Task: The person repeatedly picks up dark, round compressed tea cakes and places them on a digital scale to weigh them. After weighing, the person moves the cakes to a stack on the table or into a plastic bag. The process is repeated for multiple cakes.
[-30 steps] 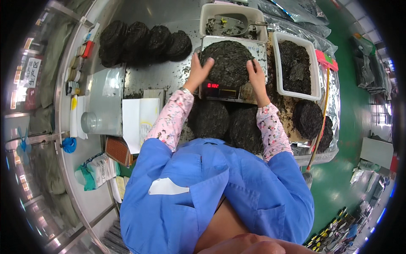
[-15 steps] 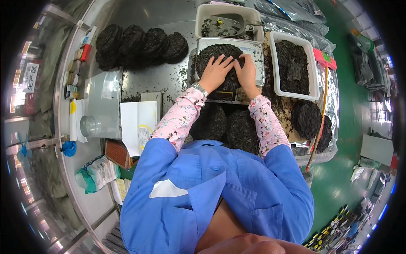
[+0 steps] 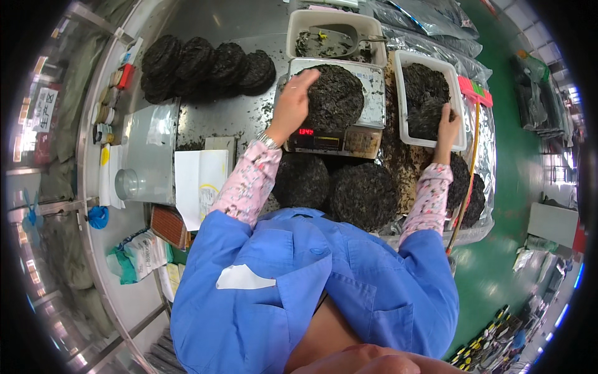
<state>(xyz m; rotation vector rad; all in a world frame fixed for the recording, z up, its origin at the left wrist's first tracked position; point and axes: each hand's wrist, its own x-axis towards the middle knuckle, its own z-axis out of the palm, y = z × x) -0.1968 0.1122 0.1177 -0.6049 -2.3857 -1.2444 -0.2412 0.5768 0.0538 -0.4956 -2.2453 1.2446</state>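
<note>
On the silver scale lies a round, dark cake that looks like dried seaweed. My left hand rests at the cake's left edge, fingers stretched out and holding nothing. The scale's red display is lit below the cake. To the right, my right hand reaches into a white tub at its right side, its fingers closed on loose dried seaweed, which is partly blurred. Two more dark cakes, a left one and a right one, lie between the scale and my body.
Several cakes overlap in a row at the far left. Behind the scale stands a white bin with a metal scoop. A pink-headed stick leans at the right, over more cakes. White papers lie left; flakes litter the table.
My right hand has left the cake on the scale and moved right into the white tub. My left hand has slid from the cake's top to its left edge. The display has come into view.
</note>
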